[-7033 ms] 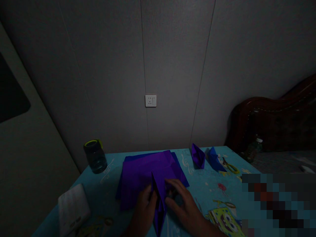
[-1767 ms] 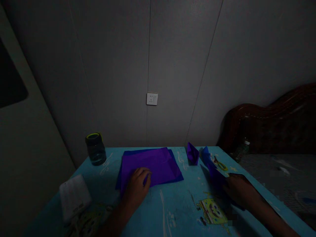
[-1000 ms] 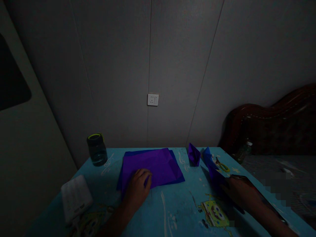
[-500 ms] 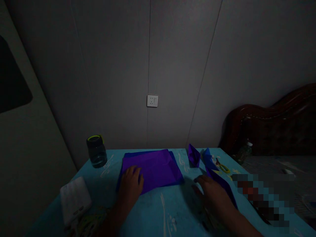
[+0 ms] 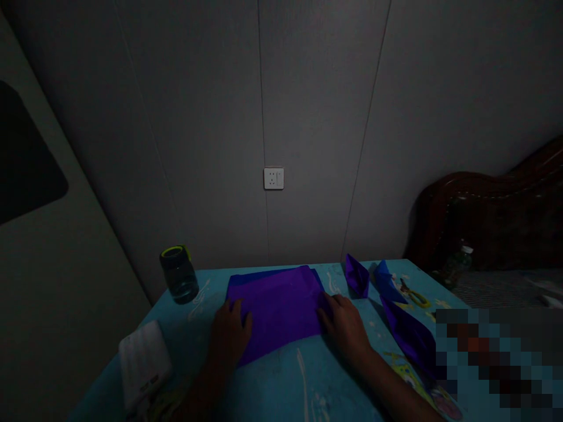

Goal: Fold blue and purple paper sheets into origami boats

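Observation:
A stack of purple paper sheets [image 5: 279, 305] lies on the blue cartoon-print table [image 5: 308, 381], with a blue sheet showing under its edges. My left hand [image 5: 229, 334] rests on the stack's left near corner, fingers curled on the paper. At the stack's right edge my right hand [image 5: 345, 325] lies with its fingers spread flat. To the right sit a small purple paper boat [image 5: 357, 276], a blue paper boat [image 5: 385, 281] and a larger folded purple boat [image 5: 411, 337], none of them touched.
A dark jar with a yellow-green lid [image 5: 178, 275] stands at the back left. A white box-like object [image 5: 143, 364] lies near the left front edge. Yellow-handled scissors [image 5: 413, 296] lie at the right. A dark wooden headboard [image 5: 492, 217] stands beyond the table.
My right hand let go of the folded purple boat at the right and moved left to the stack's right edge. My left hand stayed on the stack.

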The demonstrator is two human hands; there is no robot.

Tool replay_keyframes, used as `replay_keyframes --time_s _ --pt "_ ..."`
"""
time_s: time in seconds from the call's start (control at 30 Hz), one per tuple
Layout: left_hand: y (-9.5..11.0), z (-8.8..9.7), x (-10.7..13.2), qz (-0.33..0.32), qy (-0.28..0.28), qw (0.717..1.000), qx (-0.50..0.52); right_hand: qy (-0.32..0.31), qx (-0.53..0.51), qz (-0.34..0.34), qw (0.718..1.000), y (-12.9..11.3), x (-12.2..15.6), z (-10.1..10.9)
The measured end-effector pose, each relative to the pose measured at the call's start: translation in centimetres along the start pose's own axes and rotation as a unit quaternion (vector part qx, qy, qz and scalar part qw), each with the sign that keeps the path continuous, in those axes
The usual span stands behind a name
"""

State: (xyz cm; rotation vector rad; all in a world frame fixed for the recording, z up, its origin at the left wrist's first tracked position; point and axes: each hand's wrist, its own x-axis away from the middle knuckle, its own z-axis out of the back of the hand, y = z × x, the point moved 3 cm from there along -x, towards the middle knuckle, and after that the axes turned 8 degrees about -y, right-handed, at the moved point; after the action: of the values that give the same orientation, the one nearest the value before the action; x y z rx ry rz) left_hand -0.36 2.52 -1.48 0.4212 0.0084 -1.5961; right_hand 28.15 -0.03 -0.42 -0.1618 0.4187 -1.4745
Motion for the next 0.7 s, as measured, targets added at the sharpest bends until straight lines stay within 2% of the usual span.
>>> replay_keyframes --time_s 0.17,0.3,0.4,0.47,0.57,0.7 --pt "-0.4 0.4 -0.6 0.008 0.006 0.995 0.104 0.012 -0.133 -0.018 0.991 1.3 -0.1 -0.8" --pt "-0.6 0.3 -0.1 0.01 -0.024 0.997 0.07 0.026 -0.211 -0.027 0.977 1.5 0.0 -0.4" --pt "-0.6 -0.1 0.4 0.015 -0.025 0.998 0.053 0.045 -0.258 -0.015 0.965 1.2 0.2 0.6" --pt "-0.4 -0.2 0.5 0.019 -0.02 0.997 0.071 0.053 -0.321 0.007 0.945 0.9 0.1 1.2" --pt "0.0 0.1 0.2 0.017 0.008 0.989 0.147 0.043 -0.441 0.026 0.896 0.7 -0.1 1.8" --pt "0.6 1.6 -0.4 0.056 0.068 0.954 0.288 0.067 -0.543 -0.002 0.837 1.3 -0.4 2.7"
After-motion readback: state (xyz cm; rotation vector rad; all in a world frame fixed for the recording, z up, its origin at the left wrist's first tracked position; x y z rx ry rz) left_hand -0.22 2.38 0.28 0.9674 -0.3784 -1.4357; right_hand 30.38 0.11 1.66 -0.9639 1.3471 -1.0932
